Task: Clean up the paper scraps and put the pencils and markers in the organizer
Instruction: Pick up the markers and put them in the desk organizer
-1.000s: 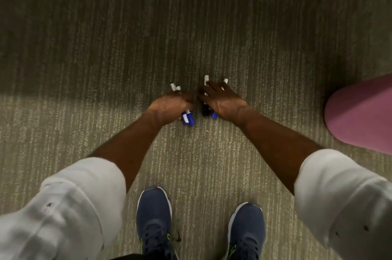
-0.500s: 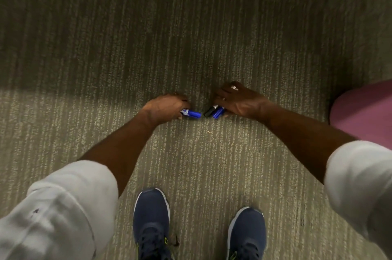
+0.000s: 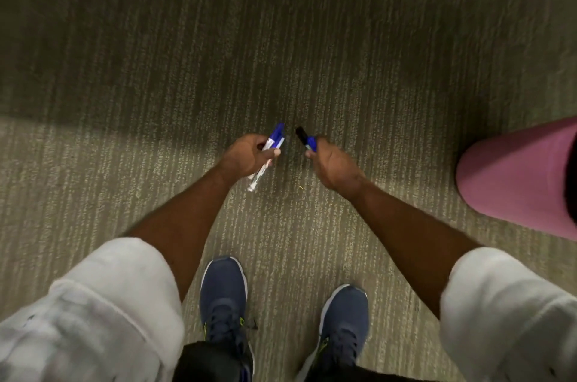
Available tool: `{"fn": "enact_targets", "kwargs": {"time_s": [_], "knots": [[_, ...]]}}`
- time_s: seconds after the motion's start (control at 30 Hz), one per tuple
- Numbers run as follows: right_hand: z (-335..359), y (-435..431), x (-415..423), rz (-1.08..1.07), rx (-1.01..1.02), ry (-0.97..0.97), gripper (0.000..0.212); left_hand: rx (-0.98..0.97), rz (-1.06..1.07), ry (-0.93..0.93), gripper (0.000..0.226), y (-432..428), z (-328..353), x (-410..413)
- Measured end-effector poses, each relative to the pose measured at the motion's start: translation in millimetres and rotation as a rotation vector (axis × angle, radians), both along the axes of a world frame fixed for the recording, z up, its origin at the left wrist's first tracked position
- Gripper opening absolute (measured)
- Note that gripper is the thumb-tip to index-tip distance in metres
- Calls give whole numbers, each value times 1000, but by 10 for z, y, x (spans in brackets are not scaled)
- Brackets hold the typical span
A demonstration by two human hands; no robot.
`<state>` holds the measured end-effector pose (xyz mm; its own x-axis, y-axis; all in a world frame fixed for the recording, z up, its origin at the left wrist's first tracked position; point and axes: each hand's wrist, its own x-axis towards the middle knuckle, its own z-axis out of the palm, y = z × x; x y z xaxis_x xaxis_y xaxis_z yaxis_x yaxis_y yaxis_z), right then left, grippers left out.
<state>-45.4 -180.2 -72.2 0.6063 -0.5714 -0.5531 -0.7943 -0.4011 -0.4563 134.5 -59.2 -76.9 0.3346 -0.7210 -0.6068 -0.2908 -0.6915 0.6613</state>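
Head view: carpet (image 3: 312, 38) underfoot, both hands held above it, well apart from the shoes (image 3: 224, 288).
Left hand (image 3: 246, 157): closed round white markers (image 3: 268, 150), blue caps pointing away, barrels slanting back toward the wrist.
Right hand (image 3: 331, 166): closed on markers, black and blue caps (image 3: 307, 138) showing above the fist.
Hidden: organizer and scraps out of frame; marker count unclear; pink object (image 3: 515, 178) cut off right.
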Motion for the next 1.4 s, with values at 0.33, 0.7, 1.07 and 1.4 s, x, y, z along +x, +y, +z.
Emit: {"fn": "enact_targets", "kwargs": {"time_s": [0.33,0.7,1.07,1.4], "knots": [[1917,320,571,-499,238,-326,23,-206,539,375,31,-26,1822,-186],[4328,336,949,-475,423,-354,38,-207,702,355,26,32,4212,16],[6735,167,1668,-381,388,-466,41,-240,670,338,36,-48,6711,819],[8354,105,2388,-304,223,-611,35,-467,588,350,18,-71,8284,1570]]}}
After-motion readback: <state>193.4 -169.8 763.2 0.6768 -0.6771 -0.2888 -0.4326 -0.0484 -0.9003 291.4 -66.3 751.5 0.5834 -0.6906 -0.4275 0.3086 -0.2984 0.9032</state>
